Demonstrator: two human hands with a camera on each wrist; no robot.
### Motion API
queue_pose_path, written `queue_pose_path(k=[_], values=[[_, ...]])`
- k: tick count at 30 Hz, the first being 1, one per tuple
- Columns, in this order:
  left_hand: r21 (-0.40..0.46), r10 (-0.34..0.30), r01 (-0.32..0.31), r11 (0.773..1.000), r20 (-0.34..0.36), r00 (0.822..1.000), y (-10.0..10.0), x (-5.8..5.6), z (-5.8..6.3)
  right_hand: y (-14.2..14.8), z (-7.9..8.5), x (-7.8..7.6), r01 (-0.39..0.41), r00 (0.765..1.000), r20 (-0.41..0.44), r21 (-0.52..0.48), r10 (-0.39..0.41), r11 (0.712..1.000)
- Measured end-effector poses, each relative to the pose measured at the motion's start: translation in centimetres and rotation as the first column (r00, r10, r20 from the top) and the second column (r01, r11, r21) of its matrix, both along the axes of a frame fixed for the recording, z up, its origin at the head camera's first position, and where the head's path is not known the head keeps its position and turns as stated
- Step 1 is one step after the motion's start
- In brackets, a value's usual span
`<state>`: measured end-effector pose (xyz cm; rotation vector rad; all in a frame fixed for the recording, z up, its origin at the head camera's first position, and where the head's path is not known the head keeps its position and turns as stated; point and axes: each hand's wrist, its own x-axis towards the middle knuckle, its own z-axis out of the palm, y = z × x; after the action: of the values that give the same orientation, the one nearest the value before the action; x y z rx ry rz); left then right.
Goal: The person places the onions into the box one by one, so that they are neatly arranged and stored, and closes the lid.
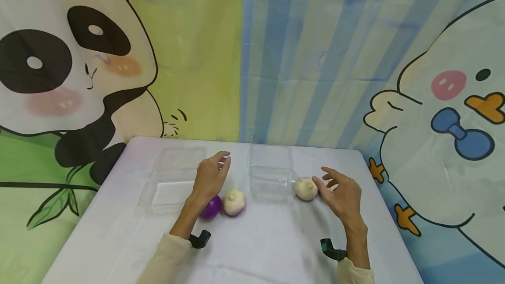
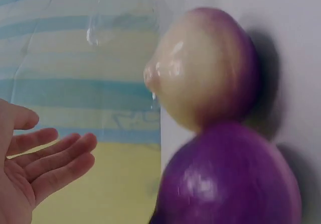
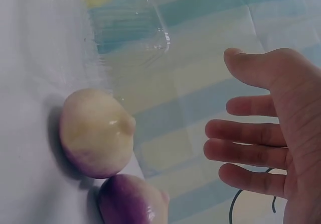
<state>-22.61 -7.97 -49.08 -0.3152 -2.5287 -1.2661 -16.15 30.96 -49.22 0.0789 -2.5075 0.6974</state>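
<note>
From the head view I had the left hand [image 1: 211, 179] just left of the frame's centre, its fingers loosely bent, fairly wide and holding nothing. Below it, in the lower middle, sat a purple onion [image 1: 211, 209], partly hidden by the wrist, with a pale onion [image 1: 234, 202] close beside it; I could not tell whether they touched. My left wrist view showed those fingers well apart from both.

The right hand [image 1: 344, 194] hung at the right of the frame, thumb and fingers wide, holding nothing. Nearest its thumb was a second pale onion [image 1: 306, 189]. In the right wrist view I saw an onion with a purple body [image 3: 133, 200] at lower left, close by that pale one.

Two clear plastic clamshells lay with lids raised: the left clamshell [image 1: 173, 195] at centre left, the right clamshell [image 1: 272, 182] at centre, all on the white table [image 1: 252, 253].
</note>
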Motion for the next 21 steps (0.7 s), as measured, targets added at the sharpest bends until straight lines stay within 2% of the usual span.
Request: queue_pose_path(k=[4, 8, 15, 21], values=[[0.118, -0.057, 0.045, 0.992, 0.098, 0.994, 1.7, -1.0, -0.4, 0.3, -0.2, 0.0, -0.006, 1.0, -0.028, -0.02, 0.006, 1.0], [0.195, -0.108, 0.062, 0.979, 0.233, 0.967, 3.3, -1.9, -0.8, 0.7, -0.3, 0.1, 0.018, 0.999, -0.028, -0.012, -0.018, 1.0], [0.123, -0.114, 0.075, 0.99, 0.351, 0.929, 5.7, -3.0, -1.7, 1.4, -0.2, 0.6, 0.054, 0.998, -0.034, -0.031, -0.055, 0.998], [0.13, -0.143, 0.094, 0.987, 0.449, 0.882, 6.1, -3.3, -2.3, 1.6, -0.1, 0.7, 0.063, 0.997, -0.035, -0.029, -0.064, 0.998]])
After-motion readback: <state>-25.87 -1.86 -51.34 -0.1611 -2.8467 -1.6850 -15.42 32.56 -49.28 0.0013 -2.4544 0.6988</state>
